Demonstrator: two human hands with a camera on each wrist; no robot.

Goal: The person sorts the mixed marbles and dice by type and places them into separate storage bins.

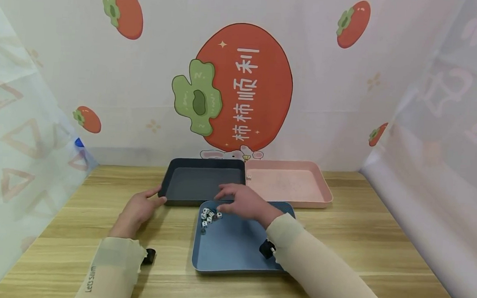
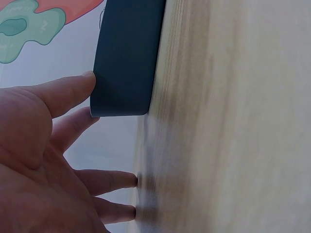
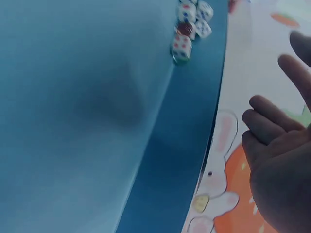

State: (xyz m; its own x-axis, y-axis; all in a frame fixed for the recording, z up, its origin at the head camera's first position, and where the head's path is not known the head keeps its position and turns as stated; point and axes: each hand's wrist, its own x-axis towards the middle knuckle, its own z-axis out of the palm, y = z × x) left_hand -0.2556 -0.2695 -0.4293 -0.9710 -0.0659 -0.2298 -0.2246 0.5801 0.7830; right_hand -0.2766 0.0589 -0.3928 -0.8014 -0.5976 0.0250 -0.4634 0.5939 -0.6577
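My left hand [image 1: 139, 208] is at the near left corner of the black tray [image 1: 203, 183]; in the left wrist view its thumb and index finger touch the rim of that tray [image 2: 127, 58], the other fingers spread. Above the far left part of the blue tray [image 1: 240, 249] hovers my right hand [image 1: 246, 203], fingers apart, holding nothing visible. Several white dice [image 1: 205, 224] lie clustered in the blue tray's far left corner, with a few darker pieces among them. The right wrist view shows dice [image 3: 181, 47] against the tray wall, away from the hand [image 3: 282, 160].
A pink tray [image 1: 285, 181] stands right of the black one, with a small white die [image 1: 249, 177] at its left edge. All stand on a wooden table [image 1: 364, 238]. Behind hangs a white cloth [image 1: 153, 71] with printed persimmons.
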